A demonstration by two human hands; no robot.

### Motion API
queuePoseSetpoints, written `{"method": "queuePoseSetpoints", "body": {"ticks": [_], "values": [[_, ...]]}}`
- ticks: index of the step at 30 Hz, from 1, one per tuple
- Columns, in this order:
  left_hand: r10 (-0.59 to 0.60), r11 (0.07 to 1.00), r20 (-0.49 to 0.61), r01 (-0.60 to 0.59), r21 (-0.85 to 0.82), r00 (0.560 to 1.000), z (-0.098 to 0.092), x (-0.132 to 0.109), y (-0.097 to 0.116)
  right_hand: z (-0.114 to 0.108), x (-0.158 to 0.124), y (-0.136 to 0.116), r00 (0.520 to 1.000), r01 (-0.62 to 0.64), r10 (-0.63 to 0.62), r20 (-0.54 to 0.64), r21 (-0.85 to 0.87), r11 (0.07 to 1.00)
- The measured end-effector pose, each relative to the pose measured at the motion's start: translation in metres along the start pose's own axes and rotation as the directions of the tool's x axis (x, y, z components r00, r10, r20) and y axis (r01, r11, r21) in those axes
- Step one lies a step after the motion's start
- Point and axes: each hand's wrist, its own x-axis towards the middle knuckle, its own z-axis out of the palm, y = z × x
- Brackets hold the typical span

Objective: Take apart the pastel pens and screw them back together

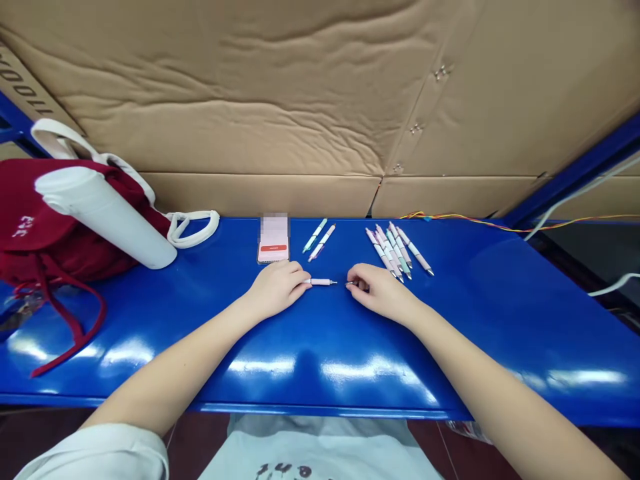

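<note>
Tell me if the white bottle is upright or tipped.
Tipped: the white bottle lies slanted across the red bag, its lower end down at the blue table.

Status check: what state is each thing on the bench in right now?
Pink pen: held level in left hand, tip toward right hand.
Small part: pinched in right hand, too small to identify.
Two pens: lying loose, side by side.
Pen bunch: lying loose, untouched.
Phone: flat, screen lit.
White bottle: tipped over on red bag.
</note>
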Motion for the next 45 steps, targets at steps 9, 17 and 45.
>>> {"method": "queuePoseSetpoints", "body": {"ticks": [9, 17, 45], "values": [[-0.025, 0.998, -0.013, 0.024, -0.054, 1.0, -0.003, -0.001, 0.002, 0.007, 0.004, 0.007, 0.978, -0.073, 0.121, -0.169, 0.268, 0.961], [-0.054, 0.997, 0.003, 0.055, -0.059, 0.999, -0.006, -0.001, 0.005, 0.01, 0.004, 0.003, 0.977, -0.012, 0.062, -0.204, 0.239, 0.971], [0.0, 1.0, -0.02, 0.0, -0.015, 1.0, -0.002, 0.002, 0.011, 0.019, 0.004, -0.014, 0.983, 0.021, 0.004, -0.185, 0.133, 0.991]]}}
